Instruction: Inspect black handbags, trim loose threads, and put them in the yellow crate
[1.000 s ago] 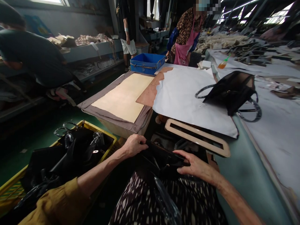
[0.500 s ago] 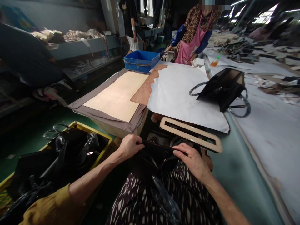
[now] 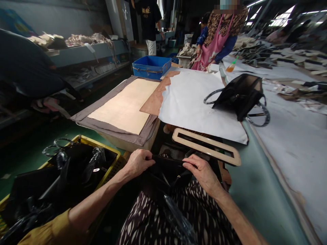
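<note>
Black glossy bag [image 3: 167,172]: left hand [image 3: 138,162], right hand [image 3: 203,172] gripping rim.

I'm looking into a bag-making workshop: a long cutting table [image 3: 281,143] at right, a yellow crate [image 3: 112,154] of black handbags [image 3: 63,170] lower left.

Both hands grip a black bag [image 3: 166,172] on the lap: left hand [image 3: 138,162] pinches its top edge at one end, right hand [image 3: 201,172] at the other. A tan frame [image 3: 206,147] lies just beyond. A yellow crate [image 3: 112,154] of black bags sits left; another bag [image 3: 240,95] rests on the table [image 3: 268,190].
</note>
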`<state>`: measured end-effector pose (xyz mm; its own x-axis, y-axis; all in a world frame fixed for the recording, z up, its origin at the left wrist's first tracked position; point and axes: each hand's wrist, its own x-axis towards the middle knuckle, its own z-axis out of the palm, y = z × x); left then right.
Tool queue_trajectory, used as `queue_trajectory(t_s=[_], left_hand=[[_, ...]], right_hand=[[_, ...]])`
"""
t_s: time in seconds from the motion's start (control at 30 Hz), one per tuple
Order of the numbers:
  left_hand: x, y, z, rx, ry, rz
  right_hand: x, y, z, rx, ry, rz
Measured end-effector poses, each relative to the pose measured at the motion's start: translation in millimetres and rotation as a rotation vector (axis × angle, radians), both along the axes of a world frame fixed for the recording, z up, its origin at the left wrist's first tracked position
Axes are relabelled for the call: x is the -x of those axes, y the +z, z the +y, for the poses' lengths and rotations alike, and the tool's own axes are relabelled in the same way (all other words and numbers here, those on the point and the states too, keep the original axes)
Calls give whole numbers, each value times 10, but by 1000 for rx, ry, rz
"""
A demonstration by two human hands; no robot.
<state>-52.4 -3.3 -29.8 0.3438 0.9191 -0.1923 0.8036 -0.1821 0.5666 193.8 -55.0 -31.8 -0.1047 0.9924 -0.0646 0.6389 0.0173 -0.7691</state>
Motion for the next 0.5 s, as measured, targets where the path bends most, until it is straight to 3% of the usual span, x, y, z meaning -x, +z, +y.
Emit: queue_trajectory(t_s=[0.3, 0.5], left_hand=[[4, -23, -12, -25, -18, 20], [-39, -14, -20, -25, 6, 56]], right_hand=[[14, -10, 20, -140, 70, -103], [78, -36, 33, -128, 42, -141]])
